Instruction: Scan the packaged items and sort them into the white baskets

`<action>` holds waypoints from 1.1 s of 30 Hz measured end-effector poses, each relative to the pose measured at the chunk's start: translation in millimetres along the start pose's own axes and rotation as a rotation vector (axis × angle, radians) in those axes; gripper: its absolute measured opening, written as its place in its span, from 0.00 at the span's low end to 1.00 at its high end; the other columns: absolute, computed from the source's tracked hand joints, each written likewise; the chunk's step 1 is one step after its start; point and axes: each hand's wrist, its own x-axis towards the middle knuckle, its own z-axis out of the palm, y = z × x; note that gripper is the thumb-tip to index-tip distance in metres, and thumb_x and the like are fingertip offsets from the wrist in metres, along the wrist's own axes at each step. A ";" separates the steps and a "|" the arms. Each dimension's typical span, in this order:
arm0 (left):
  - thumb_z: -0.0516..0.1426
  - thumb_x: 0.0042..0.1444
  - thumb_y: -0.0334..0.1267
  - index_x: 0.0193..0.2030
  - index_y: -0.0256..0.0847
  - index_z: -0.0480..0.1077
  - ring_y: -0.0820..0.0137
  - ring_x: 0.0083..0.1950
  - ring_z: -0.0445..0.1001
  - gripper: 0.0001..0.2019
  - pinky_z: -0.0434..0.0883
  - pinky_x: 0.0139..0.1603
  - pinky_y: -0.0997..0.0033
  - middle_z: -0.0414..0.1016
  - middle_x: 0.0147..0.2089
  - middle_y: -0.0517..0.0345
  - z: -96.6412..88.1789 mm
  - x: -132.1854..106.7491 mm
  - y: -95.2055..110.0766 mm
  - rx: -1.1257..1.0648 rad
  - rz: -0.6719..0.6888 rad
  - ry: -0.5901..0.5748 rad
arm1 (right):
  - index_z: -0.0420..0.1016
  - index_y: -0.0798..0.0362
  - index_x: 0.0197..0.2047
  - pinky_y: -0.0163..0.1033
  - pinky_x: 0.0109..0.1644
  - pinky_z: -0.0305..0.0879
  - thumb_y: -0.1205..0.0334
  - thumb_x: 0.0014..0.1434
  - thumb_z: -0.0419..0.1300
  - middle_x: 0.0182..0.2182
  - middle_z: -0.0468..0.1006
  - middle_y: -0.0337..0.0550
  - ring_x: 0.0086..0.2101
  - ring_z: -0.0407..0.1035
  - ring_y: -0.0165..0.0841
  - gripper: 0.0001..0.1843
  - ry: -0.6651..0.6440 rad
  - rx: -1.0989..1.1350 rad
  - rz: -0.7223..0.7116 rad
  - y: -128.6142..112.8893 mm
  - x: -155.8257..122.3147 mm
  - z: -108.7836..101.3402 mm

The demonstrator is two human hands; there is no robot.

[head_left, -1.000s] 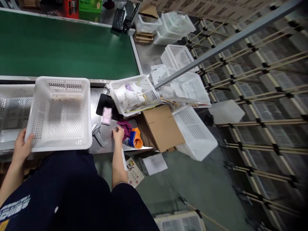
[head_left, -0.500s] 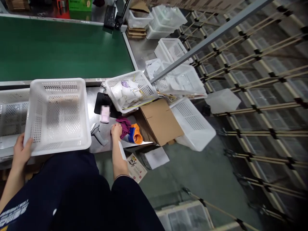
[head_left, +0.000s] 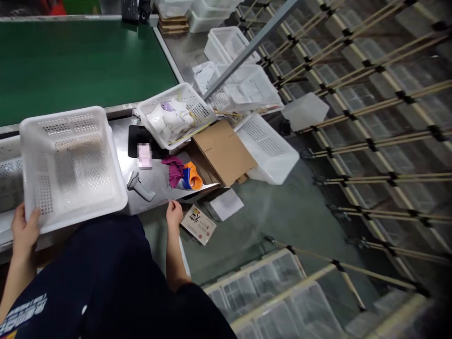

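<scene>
Steel worktable [head_left: 155, 188] runs beside a green conveyor belt [head_left: 77, 61] in the head view, with racks of clear bins [head_left: 370, 117] filling the three o'clock side. The left hand [head_left: 23, 228] grips the near corner of an empty white perforated basket [head_left: 70, 165] at the table's eight o'clock end, thumb over the rim. The right hand [head_left: 174, 213] hangs just off the table's near edge with its fingers curled in; whether it holds anything cannot be told. At its twelve o'clock lie a purple cloth [head_left: 174, 168] and an orange-and-blue roll [head_left: 191, 178], touching each other. A grey scanner [head_left: 139, 184] lies at ten o'clock, and a printed booklet [head_left: 197, 225] on the floor at four o'clock.
</scene>
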 end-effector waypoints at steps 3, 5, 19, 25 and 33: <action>0.60 0.46 0.63 0.60 0.40 0.72 0.41 0.60 0.77 0.38 0.71 0.68 0.36 0.79 0.57 0.40 -2.0 5.3 3.3 -0.011 -0.047 0.008 | 0.71 0.61 0.70 0.49 0.73 0.59 0.59 0.74 0.51 0.69 0.73 0.60 0.68 0.65 0.44 0.27 -0.079 0.044 -0.198 -46.7 48.9 18.4; 0.60 0.45 0.62 0.60 0.39 0.72 0.39 0.62 0.76 0.39 0.71 0.69 0.35 0.79 0.59 0.38 -2.7 5.8 8.7 -0.008 -0.045 -0.011 | 0.68 0.62 0.72 0.50 0.78 0.50 0.58 0.73 0.54 0.72 0.68 0.60 0.73 0.58 0.43 0.29 -0.125 0.053 -0.281 -72.6 76.5 28.0; 0.59 0.43 0.63 0.58 0.37 0.71 0.38 0.62 0.77 0.40 0.72 0.68 0.35 0.79 0.57 0.35 -2.7 -3.3 31.5 0.033 -0.046 0.015 | 0.77 0.69 0.60 0.70 0.58 0.70 0.45 0.70 0.35 0.52 0.80 0.82 0.55 0.76 0.64 0.42 -0.012 0.070 0.028 70.2 -86.5 11.1; 0.60 0.41 0.61 0.56 0.36 0.71 0.36 0.61 0.78 0.39 0.72 0.67 0.34 0.78 0.56 0.34 -7.4 -0.6 47.4 0.080 -0.029 -0.016 | 0.77 0.60 0.64 0.47 0.58 0.71 0.52 0.71 0.47 0.53 0.79 0.61 0.48 0.76 0.42 0.29 0.088 0.196 -0.036 17.9 3.4 18.9; 0.60 0.43 0.62 0.55 0.39 0.71 0.41 0.59 0.78 0.36 0.73 0.67 0.36 0.79 0.54 0.40 -6.6 -0.9 36.3 0.108 0.005 -0.007 | 0.83 0.53 0.47 0.48 0.66 0.60 0.63 0.64 0.59 0.53 0.78 0.55 0.56 0.65 0.45 0.13 0.037 0.259 -0.154 -64.5 98.3 21.0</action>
